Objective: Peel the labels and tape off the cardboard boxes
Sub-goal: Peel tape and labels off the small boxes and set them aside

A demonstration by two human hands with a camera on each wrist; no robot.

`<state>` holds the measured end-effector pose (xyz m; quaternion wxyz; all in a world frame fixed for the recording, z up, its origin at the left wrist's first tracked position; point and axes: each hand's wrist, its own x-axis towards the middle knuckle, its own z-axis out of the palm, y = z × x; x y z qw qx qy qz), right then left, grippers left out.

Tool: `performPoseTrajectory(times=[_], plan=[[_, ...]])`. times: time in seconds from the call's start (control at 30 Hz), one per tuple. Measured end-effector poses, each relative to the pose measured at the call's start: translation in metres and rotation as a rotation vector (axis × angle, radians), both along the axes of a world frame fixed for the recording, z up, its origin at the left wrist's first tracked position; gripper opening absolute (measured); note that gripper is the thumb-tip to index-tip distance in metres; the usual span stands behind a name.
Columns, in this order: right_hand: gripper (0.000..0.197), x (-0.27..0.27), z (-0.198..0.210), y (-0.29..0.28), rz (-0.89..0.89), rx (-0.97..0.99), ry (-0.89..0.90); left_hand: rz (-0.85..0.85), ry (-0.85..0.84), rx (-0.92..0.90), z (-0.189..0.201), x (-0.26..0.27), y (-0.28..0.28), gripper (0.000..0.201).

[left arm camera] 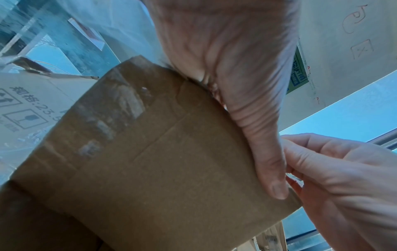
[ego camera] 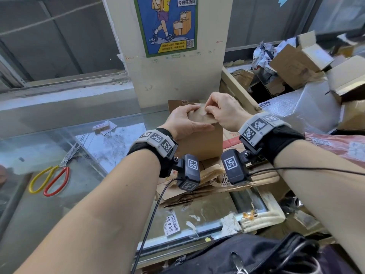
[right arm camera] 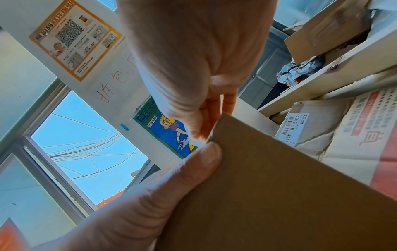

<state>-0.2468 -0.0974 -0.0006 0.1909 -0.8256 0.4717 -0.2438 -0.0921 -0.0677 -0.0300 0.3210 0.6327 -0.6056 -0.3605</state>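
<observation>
Two bare hands work on one small brown cardboard box (ego camera: 199,139) that stands upright on a heap of flattened cardboard (ego camera: 209,180) at the middle of a glass counter (ego camera: 51,147), in front of a pale pillar carrying a blue poster (ego camera: 167,22). The left hand (ego camera: 183,123) grips the box's top left, thumb laid along the near top edge and fingers curled over the top. The right hand (ego camera: 223,111) pinches something at the top surface between thumb and fingertips; it looks like a thin flap of tape or label, though the pictures do not show which. In the left wrist view the box's side is plain brown, with a broad band of clear tape (left arm camera: 111,108) running down it, glossy and patchy, and a faint crease across the panel. In the right wrist view another face is smooth and bare. Scissors (ego camera: 53,175) with yellow and red handles lie on the counter well to the left. Opened boxes (ego camera: 300,62) and crumpled wrapping pile up at the right.
</observation>
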Motion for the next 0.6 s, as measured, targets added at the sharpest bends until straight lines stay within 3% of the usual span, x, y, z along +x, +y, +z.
performPoseTrajectory(times=[0.6], plan=[[0.016,-0.008,0.000,-0.012,-0.061,0.181,-0.162,-0.004,-0.011,-0.017,0.005,-0.002,0.003,0.074]])
